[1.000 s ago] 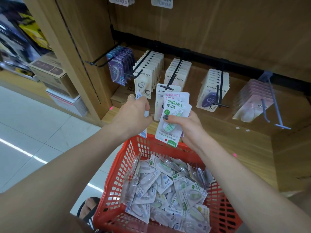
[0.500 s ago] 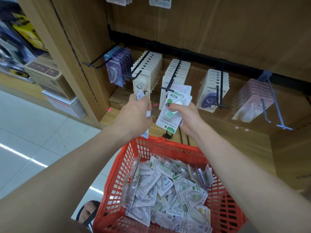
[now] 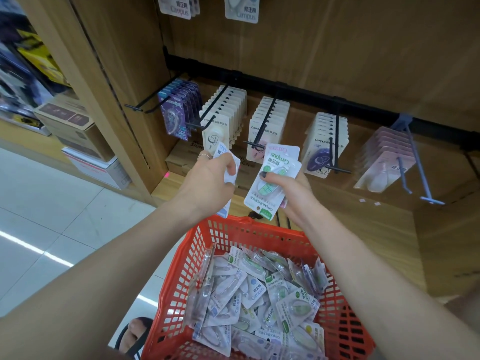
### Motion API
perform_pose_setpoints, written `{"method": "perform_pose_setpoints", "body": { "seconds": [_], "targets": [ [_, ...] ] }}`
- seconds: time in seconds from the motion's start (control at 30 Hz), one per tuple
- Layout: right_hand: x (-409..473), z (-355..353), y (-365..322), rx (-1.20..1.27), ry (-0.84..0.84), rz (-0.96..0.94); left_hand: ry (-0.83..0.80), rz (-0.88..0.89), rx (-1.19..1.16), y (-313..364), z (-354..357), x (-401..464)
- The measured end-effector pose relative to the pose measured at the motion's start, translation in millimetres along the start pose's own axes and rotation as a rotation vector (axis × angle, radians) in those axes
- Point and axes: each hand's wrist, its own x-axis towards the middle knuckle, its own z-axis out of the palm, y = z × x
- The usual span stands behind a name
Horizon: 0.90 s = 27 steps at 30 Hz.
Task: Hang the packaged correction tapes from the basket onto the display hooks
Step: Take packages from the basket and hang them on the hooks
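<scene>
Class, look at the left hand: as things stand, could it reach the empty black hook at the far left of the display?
Probably yes. The left hand is raised in front of the display, and nothing stands between it and the empty black hook up to its left. It already grips a blue packet, though.

Glossy plastic packets (image 3: 259,302), red plastic lattice basket (image 3: 345,331), matt wood-grain shelving (image 3: 311,48)
</scene>
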Motion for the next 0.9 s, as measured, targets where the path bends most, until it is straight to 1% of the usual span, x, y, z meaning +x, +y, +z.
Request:
{"method": "perform_pose_setpoints", "body": {
  "seconds": [0.1, 0.2, 0.3, 0.4, 0.57, 0.67, 0.8, 0.9],
  "targets": [
    [-28, -6, 2, 0.09, -0.059, 0.026, -0.028, -0.038, -0.044, 3, 1, -1],
    [-54, -3, 2, 0.09, -0.145, 0.026, -0.037, -0.043, -0.136, 9, 1, -3],
    [-69, 4, 1, 0.096, -0.233, -0.006, -0.094, -0.017, -0.313, 17, 0, -8],
    [-78, 13, -2, 0.089, -0.265, -0.053, -0.18, -0.014, -0.513, 24, -1, -15],
    [-86, 23, -6, 0.119, -0.265, -0.075, -0.216, -0.057, -0.682, 22, -7, -20],
    [-87, 27, -8, 0.135, -0.238, -0.081, -0.23, -0.059, -0.682, 18, -11, -23],
    [-89, 26, -10, 0.119, -0.175, -0.07, -0.263, -0.082, -0.753, 16, -18, -27],
    [-90, 23, -9, 0.134, -0.148, -0.06, -0.27, -0.091, -0.762, 15, -21, -29]
  ]
}}
